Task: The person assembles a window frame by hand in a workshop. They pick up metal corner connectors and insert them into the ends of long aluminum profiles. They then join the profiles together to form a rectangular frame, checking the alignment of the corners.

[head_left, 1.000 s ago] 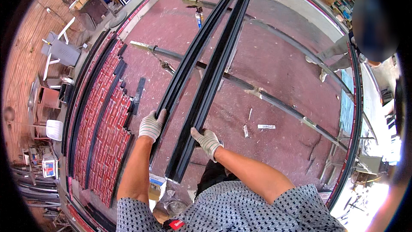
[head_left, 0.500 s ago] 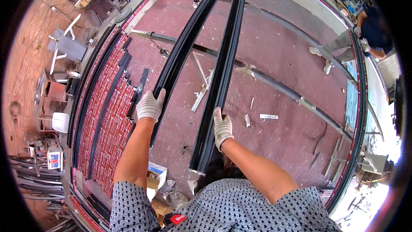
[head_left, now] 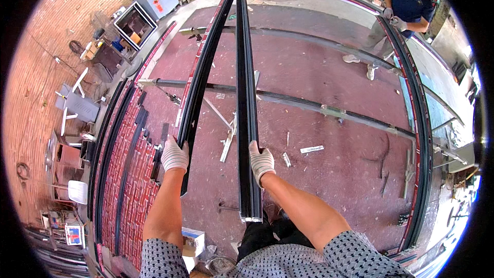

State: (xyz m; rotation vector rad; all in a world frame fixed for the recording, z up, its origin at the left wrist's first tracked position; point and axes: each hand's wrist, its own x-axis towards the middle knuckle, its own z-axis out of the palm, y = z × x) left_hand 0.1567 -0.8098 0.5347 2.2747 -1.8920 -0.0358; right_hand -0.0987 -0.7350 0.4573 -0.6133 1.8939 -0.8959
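My left hand (head_left: 174,156), in a striped whitish glove, is closed around the lower part of a long black profile bar (head_left: 204,80). A red-and-white strip runs along this bar's left side. My right hand (head_left: 262,161), gloved alike, grips a second long black profile bar (head_left: 246,82) from its right side, thumb on top. This bar's near end reaches down in front of my legs. The two bars lie apart at my hands and come close together at their far ends. Both extend over crosswise dark support rails (head_left: 288,98).
Bundled red-wrapped bars (head_left: 121,190) lie at left. A long black-and-red bar (head_left: 423,123) runs along the right, where another person (head_left: 409,2) stands with gloved hands on its far end. White scraps (head_left: 312,149) lie on the reddish floor. An open carton (head_left: 193,242) stands near my left elbow.
The view has tilted up, bringing the bars' far ends into sight. The left bar now shows its red-and-white strip, and the right bar points straighter ahead. Both hands keep their grip.
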